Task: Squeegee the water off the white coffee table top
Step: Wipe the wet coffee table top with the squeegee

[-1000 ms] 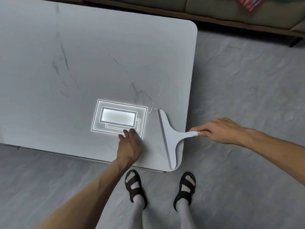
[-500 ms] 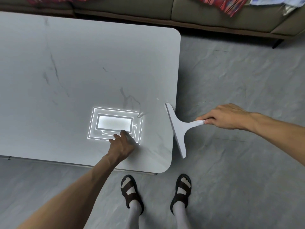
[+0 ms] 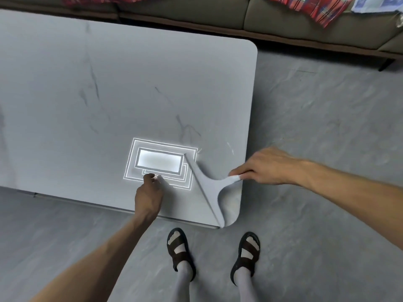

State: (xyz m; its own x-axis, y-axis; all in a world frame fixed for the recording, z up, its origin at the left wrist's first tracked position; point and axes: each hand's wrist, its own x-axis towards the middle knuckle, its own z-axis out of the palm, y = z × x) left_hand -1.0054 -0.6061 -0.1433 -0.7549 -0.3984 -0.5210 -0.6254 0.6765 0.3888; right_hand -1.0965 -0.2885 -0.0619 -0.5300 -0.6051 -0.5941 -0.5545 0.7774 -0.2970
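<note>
White marble-veined counter (image 3: pixel 130 83) could be left streaked if the pale T-shaped squeegee (image 3: pixel 209 188), pinched by its handle in the closed right hand (image 3: pixel 266 166), were tilted off the surface; the left hand (image 3: pixel 148 192) is braced loosely curled, empty, on the top.

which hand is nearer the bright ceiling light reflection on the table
Left. The left hand rests at the reflection's near edge; the right hand holds the squeegee handle beyond it.
</note>
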